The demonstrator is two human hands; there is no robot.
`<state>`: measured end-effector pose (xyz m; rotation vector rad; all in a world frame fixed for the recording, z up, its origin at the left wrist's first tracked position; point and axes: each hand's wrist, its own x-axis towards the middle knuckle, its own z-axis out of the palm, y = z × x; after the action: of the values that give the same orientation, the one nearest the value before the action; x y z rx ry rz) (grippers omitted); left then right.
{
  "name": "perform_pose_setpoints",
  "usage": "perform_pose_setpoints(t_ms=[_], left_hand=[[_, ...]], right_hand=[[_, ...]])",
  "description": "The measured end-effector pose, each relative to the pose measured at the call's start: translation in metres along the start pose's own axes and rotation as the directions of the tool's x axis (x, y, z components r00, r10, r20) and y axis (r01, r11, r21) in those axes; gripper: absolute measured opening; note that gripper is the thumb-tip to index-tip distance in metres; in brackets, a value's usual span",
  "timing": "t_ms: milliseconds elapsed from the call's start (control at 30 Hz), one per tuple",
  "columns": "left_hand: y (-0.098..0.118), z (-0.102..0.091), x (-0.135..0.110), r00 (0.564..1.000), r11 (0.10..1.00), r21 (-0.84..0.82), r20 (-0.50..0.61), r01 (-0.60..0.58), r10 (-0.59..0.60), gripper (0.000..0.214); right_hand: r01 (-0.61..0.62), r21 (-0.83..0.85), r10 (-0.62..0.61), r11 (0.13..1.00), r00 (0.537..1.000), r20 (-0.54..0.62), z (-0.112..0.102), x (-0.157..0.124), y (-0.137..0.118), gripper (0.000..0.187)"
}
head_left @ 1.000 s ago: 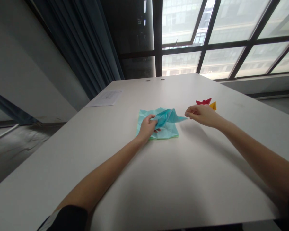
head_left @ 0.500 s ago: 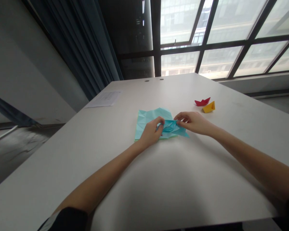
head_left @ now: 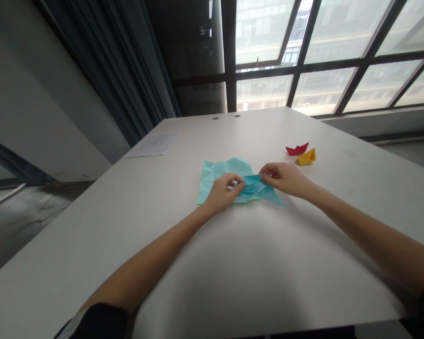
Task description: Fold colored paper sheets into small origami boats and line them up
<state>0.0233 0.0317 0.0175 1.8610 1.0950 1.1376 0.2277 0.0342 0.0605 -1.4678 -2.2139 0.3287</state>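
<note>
A creased turquoise paper sheet lies flat on the white table. On its right part a folded turquoise paper piece is pinched from both sides. My left hand grips its left end with closed fingers. My right hand pinches its right end; a pointed flap sticks out below toward the table's near side.
A red paper boat and a yellow paper boat sit just beyond my right hand. A printed white sheet lies at the table's far left edge. Dark curtains and large windows stand behind the table.
My right hand came in from the right, folding the raised turquoise flap down. Both hands now pinch the folded piece close together, and its pointed flap has shifted slightly lower right.
</note>
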Motion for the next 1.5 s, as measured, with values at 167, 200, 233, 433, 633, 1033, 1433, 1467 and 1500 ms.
perform_pose_setpoints(t_ms=[167, 200, 233, 433, 633, 1033, 1433, 1467, 1500], left_hand=[[0.002, 0.000, 0.005, 0.983, 0.946, -0.283, -0.049, 0.159, -0.179, 0.013], [0.003, -0.001, 0.006, 0.974, 0.914, -0.359, -0.053, 0.188, -0.221, 0.014], [0.005, -0.001, 0.007, 0.965, 0.877, -0.432, -0.057, 0.209, -0.258, 0.015], [0.009, -0.006, 0.011, 0.904, 0.691, -0.693, -0.134, 0.208, -0.406, 0.018], [-0.004, -0.009, 0.015, 0.845, 0.594, -0.772, -0.151, 0.224, -0.514, 0.013], [0.006, -0.009, 0.010, 0.857, 0.557, -0.750, 0.026, 0.357, -0.515, 0.046], [0.006, 0.002, 0.002, 0.867, 0.673, -0.580, 0.129, 0.459, -0.481, 0.055], [0.007, 0.002, 0.002, 0.869, 0.674, -0.580, 0.129, 0.457, -0.478, 0.053], [0.008, 0.001, 0.002, 0.868, 0.675, -0.577, 0.135, 0.460, -0.477, 0.052]], right_hand=[[0.012, -0.134, -0.015, 0.991, 1.000, -0.020, 0.002, 0.000, 0.004, 0.020], [0.014, -0.164, -0.018, 0.986, 1.000, -0.021, 0.002, 0.000, 0.005, 0.020], [0.015, -0.188, -0.019, 0.982, 1.000, -0.018, 0.003, 0.000, 0.006, 0.020], [0.010, -0.256, 0.002, 0.967, 0.999, 0.045, 0.006, 0.002, 0.016, 0.018], [-0.005, -0.214, 0.015, 0.977, 0.999, 0.045, 0.002, 0.002, 0.014, 0.018], [-0.057, 0.047, 0.058, 0.997, 0.998, -0.016, -0.005, 0.000, 0.002, 0.017], [-0.026, 0.073, 0.033, 0.997, 0.995, -0.095, -0.003, 0.000, 0.003, 0.025], [-0.036, 0.080, 0.043, 0.996, 0.995, -0.092, -0.003, 0.001, 0.005, 0.026], [-0.044, 0.084, 0.051, 0.995, 0.995, -0.086, -0.004, 0.002, 0.008, 0.026]])
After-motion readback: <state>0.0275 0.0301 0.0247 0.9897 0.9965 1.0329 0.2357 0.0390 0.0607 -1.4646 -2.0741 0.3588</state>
